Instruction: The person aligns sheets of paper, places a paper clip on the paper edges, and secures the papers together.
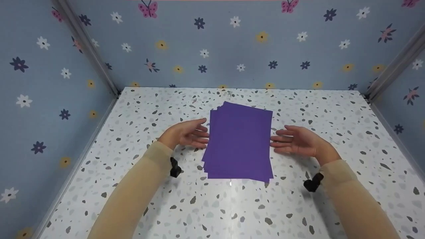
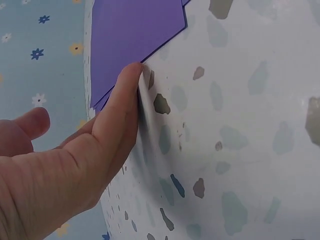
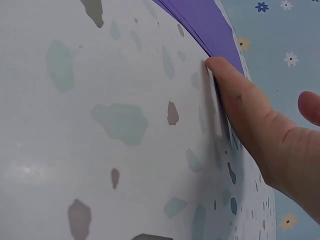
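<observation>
A loose stack of purple paper sheets point(image 1: 240, 141) lies on the speckled table, its sheets fanned at slightly different angles so corners stick out. On its left side the left hand point(image 1: 192, 132) stands on edge, palm facing the stack, fingertips right at the paper's edge. Opposite it, the right hand point(image 1: 295, 141) mirrors this on the right side, fingers extended and fingertips by the edge. Both wrist views show straight fingers beside the purple sheets point(image 2: 137, 30), thumbs held apart. Neither hand grips anything.
The white speckled tabletop point(image 1: 159, 205) meets a blue flowered back wall point(image 1: 219, 43), with similar panels at left and right. Grey metal posts point(image 1: 89, 46) stand at the corners. Each sleeved wrist carries a small black device point(image 1: 175, 167).
</observation>
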Action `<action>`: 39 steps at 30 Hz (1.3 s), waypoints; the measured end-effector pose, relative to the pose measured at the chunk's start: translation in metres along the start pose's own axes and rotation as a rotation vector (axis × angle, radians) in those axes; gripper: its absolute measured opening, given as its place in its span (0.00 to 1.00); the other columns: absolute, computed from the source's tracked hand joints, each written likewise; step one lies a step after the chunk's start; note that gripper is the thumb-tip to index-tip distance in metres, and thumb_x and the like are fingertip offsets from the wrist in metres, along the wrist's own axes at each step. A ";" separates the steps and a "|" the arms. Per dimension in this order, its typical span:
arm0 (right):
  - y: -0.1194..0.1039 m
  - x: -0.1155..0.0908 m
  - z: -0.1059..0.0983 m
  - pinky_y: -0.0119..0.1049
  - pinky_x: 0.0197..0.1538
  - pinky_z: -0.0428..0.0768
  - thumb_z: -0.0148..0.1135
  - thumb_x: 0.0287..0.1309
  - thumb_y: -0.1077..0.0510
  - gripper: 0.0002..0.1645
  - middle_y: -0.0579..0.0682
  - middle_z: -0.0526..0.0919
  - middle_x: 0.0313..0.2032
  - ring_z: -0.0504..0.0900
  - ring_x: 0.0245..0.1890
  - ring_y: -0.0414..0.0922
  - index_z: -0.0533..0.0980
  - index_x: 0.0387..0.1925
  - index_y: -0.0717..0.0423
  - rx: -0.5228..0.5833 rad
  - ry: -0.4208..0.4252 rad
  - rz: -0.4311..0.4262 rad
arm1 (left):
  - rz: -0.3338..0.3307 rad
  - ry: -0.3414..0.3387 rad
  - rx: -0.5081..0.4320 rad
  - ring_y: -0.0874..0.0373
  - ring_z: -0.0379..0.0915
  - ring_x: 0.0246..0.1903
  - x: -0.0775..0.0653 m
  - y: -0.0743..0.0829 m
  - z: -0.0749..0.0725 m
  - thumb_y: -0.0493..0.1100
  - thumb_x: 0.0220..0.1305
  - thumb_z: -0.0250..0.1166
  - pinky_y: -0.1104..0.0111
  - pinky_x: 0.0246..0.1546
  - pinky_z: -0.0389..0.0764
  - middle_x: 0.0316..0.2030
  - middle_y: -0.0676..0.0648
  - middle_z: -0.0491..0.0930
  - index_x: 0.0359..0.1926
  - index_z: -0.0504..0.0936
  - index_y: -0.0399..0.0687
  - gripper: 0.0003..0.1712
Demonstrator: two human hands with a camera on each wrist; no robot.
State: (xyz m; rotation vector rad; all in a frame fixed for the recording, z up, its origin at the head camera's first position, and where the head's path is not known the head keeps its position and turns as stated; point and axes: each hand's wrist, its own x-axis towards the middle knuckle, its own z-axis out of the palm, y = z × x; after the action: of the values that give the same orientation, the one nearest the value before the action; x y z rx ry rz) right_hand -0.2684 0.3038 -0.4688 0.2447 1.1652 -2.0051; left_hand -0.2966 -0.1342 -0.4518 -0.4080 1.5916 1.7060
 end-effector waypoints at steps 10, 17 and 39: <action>-0.002 0.004 0.006 0.54 0.79 0.62 0.38 0.87 0.44 0.44 0.64 0.44 0.84 0.51 0.83 0.62 0.34 0.86 0.59 -0.028 0.036 0.011 | -0.004 0.006 0.014 0.41 0.72 0.69 -0.002 0.001 0.004 0.60 0.83 0.54 0.52 0.63 0.81 0.72 0.35 0.70 0.78 0.66 0.35 0.39; -0.004 0.006 0.009 0.53 0.79 0.62 0.36 0.87 0.44 0.42 0.63 0.45 0.84 0.50 0.83 0.62 0.36 0.86 0.59 -0.038 0.048 0.024 | 0.000 0.019 0.030 0.42 0.72 0.68 -0.001 0.002 0.007 0.60 0.82 0.54 0.53 0.63 0.82 0.71 0.36 0.70 0.78 0.66 0.36 0.39; -0.005 0.007 0.019 0.53 0.79 0.62 0.36 0.87 0.46 0.42 0.65 0.44 0.84 0.50 0.83 0.62 0.34 0.86 0.59 -0.127 0.066 0.028 | -0.002 0.099 0.170 0.48 0.73 0.65 -0.003 0.005 0.020 0.60 0.80 0.57 0.56 0.64 0.81 0.72 0.39 0.71 0.78 0.66 0.37 0.40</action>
State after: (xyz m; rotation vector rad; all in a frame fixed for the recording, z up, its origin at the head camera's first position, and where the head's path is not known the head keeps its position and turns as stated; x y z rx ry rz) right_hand -0.2731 0.2865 -0.4585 0.2627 1.3185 -1.9028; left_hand -0.2929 -0.1160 -0.4422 -0.4133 1.7913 1.5549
